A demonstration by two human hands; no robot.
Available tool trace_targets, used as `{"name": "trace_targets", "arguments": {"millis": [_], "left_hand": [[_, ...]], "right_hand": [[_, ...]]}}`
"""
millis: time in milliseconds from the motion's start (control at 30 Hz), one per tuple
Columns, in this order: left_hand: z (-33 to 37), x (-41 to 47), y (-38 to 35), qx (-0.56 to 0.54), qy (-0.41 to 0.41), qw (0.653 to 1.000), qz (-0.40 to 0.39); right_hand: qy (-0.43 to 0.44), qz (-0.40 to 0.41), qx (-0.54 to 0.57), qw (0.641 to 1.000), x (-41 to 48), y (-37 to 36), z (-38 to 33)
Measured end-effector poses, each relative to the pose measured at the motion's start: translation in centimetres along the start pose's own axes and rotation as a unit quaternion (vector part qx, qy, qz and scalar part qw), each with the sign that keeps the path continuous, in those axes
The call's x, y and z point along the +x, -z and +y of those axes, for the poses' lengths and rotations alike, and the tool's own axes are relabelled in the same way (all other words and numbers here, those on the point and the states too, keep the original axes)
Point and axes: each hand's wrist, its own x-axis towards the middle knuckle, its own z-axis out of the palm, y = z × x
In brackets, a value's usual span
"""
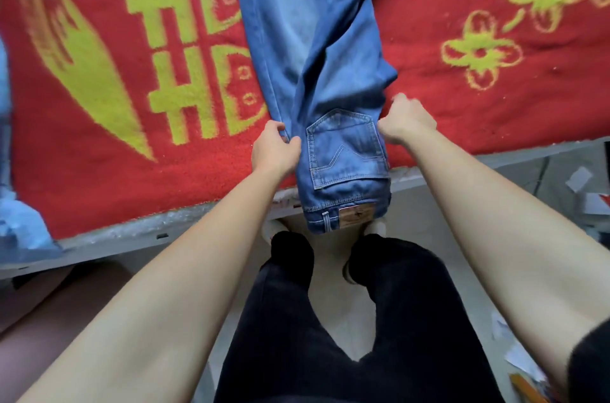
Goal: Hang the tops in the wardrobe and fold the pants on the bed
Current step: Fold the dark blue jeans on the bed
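A pair of blue jeans (pixel 317 49) lies lengthwise on the red bed cover (pixel 99 145), legs laid one over the other and running away from me. The waistband with its leather patch hangs over the bed's near edge. My left hand (pixel 275 150) pinches the left side seam beside the back pocket. On the other side of that pocket, my right hand (pixel 407 120) grips the right edge of the jeans with curled fingers.
A second light blue denim garment (pixel 19 224) lies at the bed's left edge. The grey bed frame (pixel 138 237) runs across in front of my legs. Papers and small items (pixel 581 181) are scattered on the floor to the right.
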Motion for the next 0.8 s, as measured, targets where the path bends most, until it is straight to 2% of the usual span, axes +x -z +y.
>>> {"name": "trace_targets", "arguments": {"millis": [67,100,167,233,267,300,433,533,600,700,733,800], "left_hand": [[1.8,1.4,0.7,0.011,-0.030,0.999,0.025],[2.8,2.1,0.8,0.016,-0.042,0.998,0.036],[4.7,3.8,0.6,0.031,-0.064,0.996,0.052],[6.4,5.5,-0.2,0.052,-0.084,0.993,0.069],[7.2,6.4,-0.7,0.067,-0.095,0.990,0.078],[7.8,7.3,-1.3,0.080,-0.105,0.987,0.089],[10.5,10.8,-3.2,0.122,-0.110,0.976,0.145],[12.0,12.2,-3.7,0.110,-0.097,0.974,0.171],[12.6,12.9,-3.8,0.089,-0.107,0.968,0.208],[13.1,13.6,-3.3,0.065,-0.112,0.966,0.222],[13.2,13.7,-3.1,0.053,-0.120,0.969,0.209],[13.6,14.0,-2.5,0.012,-0.155,0.968,0.199]], "right_hand": [[0.024,0.096,0.138,0.985,1.8,2.2,-1.3],[0.045,0.105,0.200,0.973,3.0,3.3,-2.1],[0.051,0.071,0.341,0.936,6.0,4.7,-4.0],[0.026,0.014,0.495,0.868,8.9,5.5,-6.3],[0.017,0.003,0.548,0.836,10.4,5.9,-7.3],[0.014,0.006,0.564,0.826,11.9,6.2,-8.3],[0.045,0.076,0.507,0.857,18.0,8.0,-10.6],[0.057,0.129,0.490,0.860,21.3,9.7,-11.6],[0.063,0.113,0.491,0.862,22.8,11.1,-12.4],[0.021,0.020,0.501,0.865,24.5,12.8,-13.5],[0.019,0.023,0.490,0.871,24.7,13.4,-14.1],[0.078,0.095,0.442,0.888,24.6,14.8,-16.2]]}}
